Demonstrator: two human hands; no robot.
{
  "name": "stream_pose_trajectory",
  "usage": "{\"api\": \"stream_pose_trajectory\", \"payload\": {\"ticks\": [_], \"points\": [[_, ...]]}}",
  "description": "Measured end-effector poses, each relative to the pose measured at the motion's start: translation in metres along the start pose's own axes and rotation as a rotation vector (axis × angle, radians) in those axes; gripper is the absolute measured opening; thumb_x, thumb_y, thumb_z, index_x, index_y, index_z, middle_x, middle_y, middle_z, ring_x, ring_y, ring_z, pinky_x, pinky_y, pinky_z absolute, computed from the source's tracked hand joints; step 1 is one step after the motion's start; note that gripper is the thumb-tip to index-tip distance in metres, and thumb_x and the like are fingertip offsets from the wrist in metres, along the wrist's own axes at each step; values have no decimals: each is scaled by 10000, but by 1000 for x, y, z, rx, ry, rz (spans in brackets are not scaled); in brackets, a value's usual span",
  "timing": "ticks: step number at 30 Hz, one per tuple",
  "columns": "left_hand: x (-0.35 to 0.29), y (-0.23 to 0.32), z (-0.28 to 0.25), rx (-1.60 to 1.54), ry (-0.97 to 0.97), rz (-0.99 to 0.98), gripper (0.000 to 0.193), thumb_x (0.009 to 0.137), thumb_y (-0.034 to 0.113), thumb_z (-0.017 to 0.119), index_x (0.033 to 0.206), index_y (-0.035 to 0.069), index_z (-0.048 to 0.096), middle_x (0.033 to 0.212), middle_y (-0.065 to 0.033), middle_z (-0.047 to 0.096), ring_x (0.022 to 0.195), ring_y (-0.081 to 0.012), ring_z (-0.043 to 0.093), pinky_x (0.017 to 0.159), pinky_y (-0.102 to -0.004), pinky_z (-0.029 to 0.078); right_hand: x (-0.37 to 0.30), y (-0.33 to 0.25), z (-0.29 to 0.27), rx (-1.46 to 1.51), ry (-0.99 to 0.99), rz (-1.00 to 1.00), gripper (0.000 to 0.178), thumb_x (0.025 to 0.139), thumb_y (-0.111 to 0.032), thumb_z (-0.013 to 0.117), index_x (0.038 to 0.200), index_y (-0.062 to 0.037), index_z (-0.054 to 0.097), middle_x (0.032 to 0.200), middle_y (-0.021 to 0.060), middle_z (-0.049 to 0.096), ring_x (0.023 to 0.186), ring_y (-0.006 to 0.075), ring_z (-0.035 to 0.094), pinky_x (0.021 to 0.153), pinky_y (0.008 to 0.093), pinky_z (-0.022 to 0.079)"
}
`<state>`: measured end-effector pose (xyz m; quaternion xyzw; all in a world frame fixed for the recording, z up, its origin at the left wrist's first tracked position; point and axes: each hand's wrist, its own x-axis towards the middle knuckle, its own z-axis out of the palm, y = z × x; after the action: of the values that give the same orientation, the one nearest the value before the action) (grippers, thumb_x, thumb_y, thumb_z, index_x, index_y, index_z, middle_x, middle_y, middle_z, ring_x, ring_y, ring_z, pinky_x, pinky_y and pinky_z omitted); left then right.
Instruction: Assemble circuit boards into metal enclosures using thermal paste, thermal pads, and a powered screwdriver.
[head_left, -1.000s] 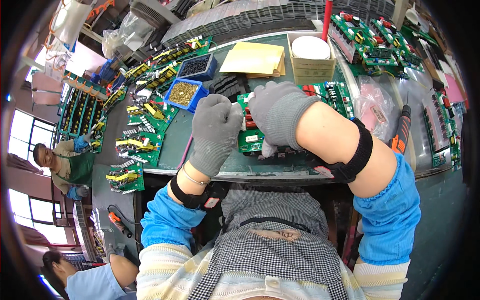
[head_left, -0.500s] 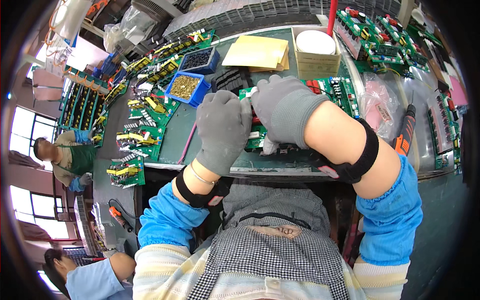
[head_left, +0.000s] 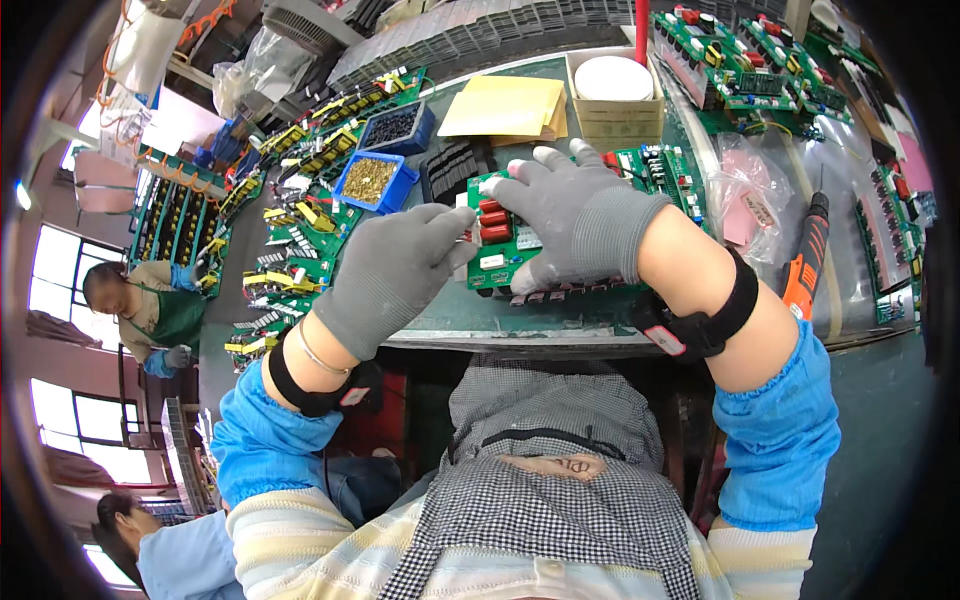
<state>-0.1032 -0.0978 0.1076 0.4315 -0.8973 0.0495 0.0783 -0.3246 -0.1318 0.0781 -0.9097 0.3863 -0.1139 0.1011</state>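
A green circuit board (head_left: pixel 486 277) with red cylindrical parts (head_left: pixel 494 226) lies on the bench before me. My right hand (head_left: pixel 578 222), in a grey glove, rests over the middle of this board, its fingers spread and holding nothing. At the board's left edge is my left hand (head_left: pixel 398 268), also gloved, with thumb and fingers pinched together beside the red parts. Whatever sits in that pinch is too small to make out. Much of the board is hidden under my right hand.
Blue bins hold brass-coloured small parts (head_left: pixel 368 181) and black ones (head_left: pixel 390 127). Yellow sheets (head_left: pixel 502 106) lie beside a box with a white round item (head_left: pixel 614 79). An orange power screwdriver (head_left: pixel 808 255) and a plastic bag (head_left: pixel 750 195) are at right. Other boards (head_left: pixel 285 280) line the left; co-workers sit beyond.
My left hand has moved left and down off the board's top to its left edge. My right hand has spread its fingers, and the red parts now show.
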Motion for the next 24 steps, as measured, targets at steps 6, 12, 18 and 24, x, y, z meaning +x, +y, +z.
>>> {"api": "stream_pose_trajectory", "payload": {"ticks": [6, 12, 18, 24], "points": [[19, 4, -8, -291, -136, -273, 214, 834, 174, 758, 987, 27, 728, 829, -137, 714, 717, -238, 693, 672, -322, 524, -1, 2, -6, 47, -193, 48, 915, 738, -557, 752, 1450, -100, 403, 1427, 200, 467, 1388, 391, 380, 1156, 580, 242], [52, 3, -24, -129, -446, -207, 168, 794, 124, 754, 930, 30, 722, 746, -126, 698, 650, -235, 674, 638, -343, 520, -3, 2, 5, 63, -94, 32, 840, 757, -479, 757, 1412, -65, 431, 1397, 223, 487, 1381, 413, 383, 1146, 585, 254], [64, -8, -18, -247, -580, -367, 219, 741, 114, 789, 913, 12, 699, 732, -103, 681, 628, -211, 635, 629, -347, 506, -1, 4, 14, 17, -17, 51, 824, 770, -465, 755, 1399, -39, 438, 1397, 218, 489, 1380, 406, 387, 1156, 580, 247], [77, -6, -20, -224, -725, -332, 246, 738, 96, 799, 935, 5, 685, 719, -70, 650, 643, -136, 620, 623, -304, 502, -5, 3, 15, 54, -2, 59, 808, 771, -446, 763, 1393, -39, 445, 1382, 208, 501, 1377, 393, 399, 1151, 573, 259]]}}
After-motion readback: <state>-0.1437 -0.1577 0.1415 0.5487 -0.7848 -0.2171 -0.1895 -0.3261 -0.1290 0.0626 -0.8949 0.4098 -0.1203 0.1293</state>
